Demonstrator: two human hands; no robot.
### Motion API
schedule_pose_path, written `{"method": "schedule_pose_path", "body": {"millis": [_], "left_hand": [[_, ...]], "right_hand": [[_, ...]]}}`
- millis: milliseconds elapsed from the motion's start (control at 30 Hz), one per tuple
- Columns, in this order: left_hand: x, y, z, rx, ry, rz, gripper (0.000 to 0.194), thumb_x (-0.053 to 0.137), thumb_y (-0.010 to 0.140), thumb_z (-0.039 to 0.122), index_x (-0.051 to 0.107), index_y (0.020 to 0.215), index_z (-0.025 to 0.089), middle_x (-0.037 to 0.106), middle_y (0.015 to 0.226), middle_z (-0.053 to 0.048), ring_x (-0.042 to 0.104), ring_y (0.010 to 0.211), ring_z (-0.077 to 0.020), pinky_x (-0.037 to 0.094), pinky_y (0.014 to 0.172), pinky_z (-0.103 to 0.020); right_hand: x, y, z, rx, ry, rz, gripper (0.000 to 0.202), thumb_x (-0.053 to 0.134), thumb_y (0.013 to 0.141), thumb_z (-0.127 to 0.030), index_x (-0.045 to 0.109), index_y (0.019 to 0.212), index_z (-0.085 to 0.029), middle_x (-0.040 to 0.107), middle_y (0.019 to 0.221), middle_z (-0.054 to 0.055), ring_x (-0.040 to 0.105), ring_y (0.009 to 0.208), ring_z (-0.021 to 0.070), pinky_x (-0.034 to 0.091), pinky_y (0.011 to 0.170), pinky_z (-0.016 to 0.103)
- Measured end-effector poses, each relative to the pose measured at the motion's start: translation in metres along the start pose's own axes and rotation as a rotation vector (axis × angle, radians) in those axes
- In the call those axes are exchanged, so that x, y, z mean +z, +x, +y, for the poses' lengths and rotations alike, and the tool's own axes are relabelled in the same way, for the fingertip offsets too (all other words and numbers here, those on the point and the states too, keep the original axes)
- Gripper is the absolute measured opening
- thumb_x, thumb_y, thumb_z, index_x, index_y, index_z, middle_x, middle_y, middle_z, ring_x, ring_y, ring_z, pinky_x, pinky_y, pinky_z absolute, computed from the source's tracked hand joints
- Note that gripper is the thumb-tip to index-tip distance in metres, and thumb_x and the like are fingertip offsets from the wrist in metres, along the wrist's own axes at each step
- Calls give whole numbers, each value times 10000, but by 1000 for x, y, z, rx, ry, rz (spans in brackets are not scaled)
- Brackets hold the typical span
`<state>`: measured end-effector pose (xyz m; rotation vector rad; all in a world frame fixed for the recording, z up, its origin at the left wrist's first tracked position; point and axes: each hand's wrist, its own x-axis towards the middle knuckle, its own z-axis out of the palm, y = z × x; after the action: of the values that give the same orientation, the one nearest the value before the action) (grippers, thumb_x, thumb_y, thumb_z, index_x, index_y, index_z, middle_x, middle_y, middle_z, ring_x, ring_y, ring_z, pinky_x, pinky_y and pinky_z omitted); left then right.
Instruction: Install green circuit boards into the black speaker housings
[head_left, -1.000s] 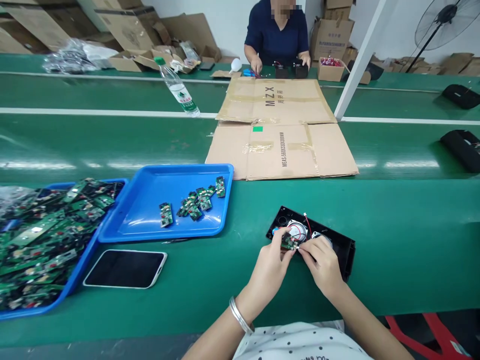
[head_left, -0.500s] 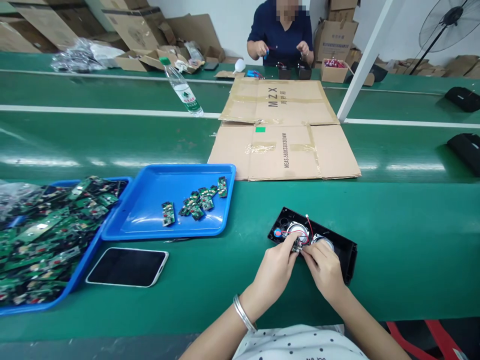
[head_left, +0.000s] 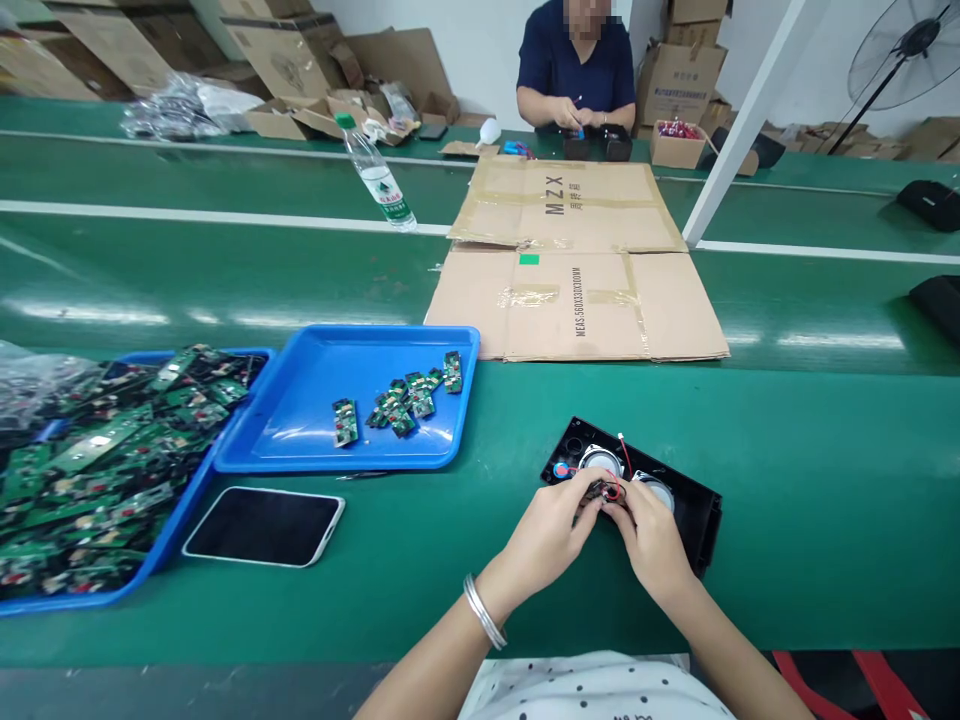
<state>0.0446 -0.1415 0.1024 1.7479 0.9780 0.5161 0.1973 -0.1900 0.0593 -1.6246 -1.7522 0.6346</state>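
Note:
A black speaker housing (head_left: 694,520) lies tilted on the green table, with two round speakers (head_left: 601,460) inside and a blue-and-red round part (head_left: 561,470) at its left end. Over its near edge, my left hand (head_left: 551,525) pinches a small circuit board (head_left: 598,490). My right hand (head_left: 656,535) meets it from the right, fingertips closed on a thin red wire (head_left: 616,490) at the board. The wire's end at the board is mostly hidden by my fingers. Another red lead with a white plug (head_left: 622,440) sticks up from the housing.
Left of my hands, a blue tray (head_left: 277,400) holds several small circuit boards (head_left: 401,400); a fuller blue tray (head_left: 169,545) stands beyond it. A phone (head_left: 264,527) lies in front. Flattened cardboard (head_left: 592,300) and a water bottle (head_left: 379,180) are farther back. A co-worker (head_left: 577,75) sits opposite.
My right fingertips have moved up against the board, and the red wire now bunches between my hands. Across the table, the co-worker's hands have come together. The whole view has shifted slightly.

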Motion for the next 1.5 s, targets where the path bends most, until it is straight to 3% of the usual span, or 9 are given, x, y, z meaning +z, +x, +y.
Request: {"method": "schedule_pose_path", "body": {"millis": [167, 233, 367, 467, 600, 800, 1067, 1267, 1500], "left_hand": [[3, -3, 1, -5, 38, 18, 261, 381, 881, 197, 542, 1083, 236, 663, 961, -41, 634, 826, -197, 484, 737, -288], [6, -3, 0, -53, -32, 56, 248, 388, 882, 219, 525, 1089, 230, 662, 956, -47, 643, 793, -192, 500, 703, -286], [9, 1, -5, -168, -236, 152, 269, 427, 874, 276, 462, 1136, 221, 659, 956, -59, 655, 758, -186, 530, 651, -283], [12, 5, -9, -193, -245, 236, 298, 437, 871, 282, 446, 1162, 216, 661, 926, -67, 658, 783, -199, 534, 670, -303], [16, 11, -11, -187, -156, 324, 362, 443, 864, 263, 427, 1219, 197, 668, 797, -61, 662, 729, -213, 519, 635, -303], [14, 16, -1, -161, 95, 254, 381, 436, 850, 222, 431, 1229, 185, 662, 710, -38, 636, 590, -203, 460, 557, -279], [13, 15, 2, -129, 253, 160, 371, 391, 857, 191, 407, 1228, 185, 660, 731, -40, 628, 624, -206, 428, 558, -270], [10, 16, 1, -100, 268, 133, 360, 387, 856, 178, 427, 1213, 190, 654, 733, -35, 613, 590, -190, 420, 539, -260], [5, 15, -2, 28, 260, 46, 361, 381, 866, 163, 419, 1223, 204, 664, 971, -70, 636, 754, -210, 462, 651, -292]], "right_hand": [[3, -4, 1, -5, 7, 22, 212, 398, 922, -288, 574, 968, -178, 567, 830, 61, 561, 738, 177, 483, 636, 297], [2, -3, 3, 5, -20, 96, 235, 419, 911, -323, 594, 970, -176, 546, 940, 91, 558, 734, 173, 491, 628, 303], [1, 1, 4, 24, -157, 207, 291, 466, 881, -397, 615, 1030, -196, 514, 1145, 127, 541, 900, 238, 468, 787, 427], [-1, 0, 6, 93, -66, 194, 247, 451, 893, -366, 604, 982, -195, 603, 992, 95, 542, 935, 238, 454, 815, 420], [-7, -4, 6, 227, 160, 296, 198, 446, 895, -326, 569, 931, -176, 628, 853, 71, 595, 762, 177, 491, 660, 298], [-14, -2, -4, -56, 174, 119, 173, 493, 878, -237, 648, 808, -207, 641, 768, 45, 567, 759, 188, 471, 694, 345], [-4, -2, -1, -106, -108, 164, 193, 448, 898, -196, 614, 803, -175, 601, 715, 44, 495, 707, 184, 405, 669, 350], [-7, 2, -1, -168, -84, 100, 192, 430, 903, -171, 606, 826, -165, 575, 727, 50, 462, 710, 174, 412, 649, 315], [-5, 1, 0, -182, -106, 88, 201, 430, 903, -160, 610, 814, -169, 581, 745, 46, 463, 721, 174, 396, 669, 312]]}}
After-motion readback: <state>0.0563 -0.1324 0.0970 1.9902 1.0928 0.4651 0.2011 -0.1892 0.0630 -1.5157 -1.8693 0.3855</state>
